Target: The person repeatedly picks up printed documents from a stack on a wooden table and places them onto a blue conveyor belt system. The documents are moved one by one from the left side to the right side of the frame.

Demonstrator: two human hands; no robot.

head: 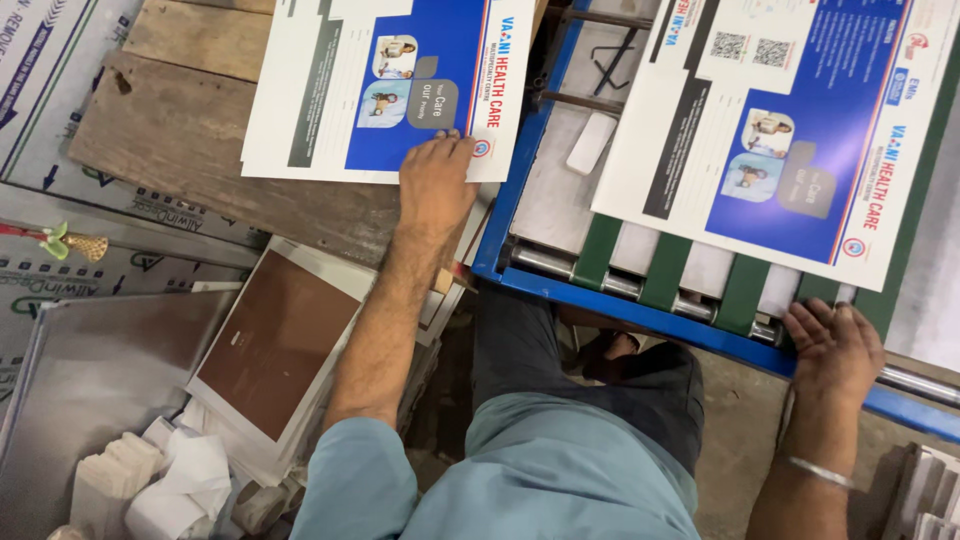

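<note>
Two hands: both mine, well apart, one on each side of the blue frame.
Left hand (436, 185): lies flat, fingers together and stretched out, pressing the near edge of the stack of printed sheets (375, 85); it clamps on nothing.
Right hand (835, 348): fingers spread and bent over the near rail of the blue machine frame (640, 312), just below the corner of the single printed sheet (790, 130); whether the fingertips touch that sheet I cannot tell.
Stack of printed sheets: white and blue, with small photos and a grey strip, lying on the wooden desk (190, 140) to my left, its near edge under my palm.
Single printed sheet: same design, lying tilted on the green belts (665, 270) of the machine, up and to the right.
Rollers: a metal roller (620, 285) runs under the belts along the near rail.
Machine bed: a small white block (592, 142) rests on the grey plate between the two prints.
Below my left arm: a brown-faced board (280, 340) sits on a pile of white sheets, beside crumpled white paper (165, 480).
Far left: a small brass bell (85, 245) lies on printed packing board.
Wrist: a metal bangle (820, 472) circles my right wrist.
</note>
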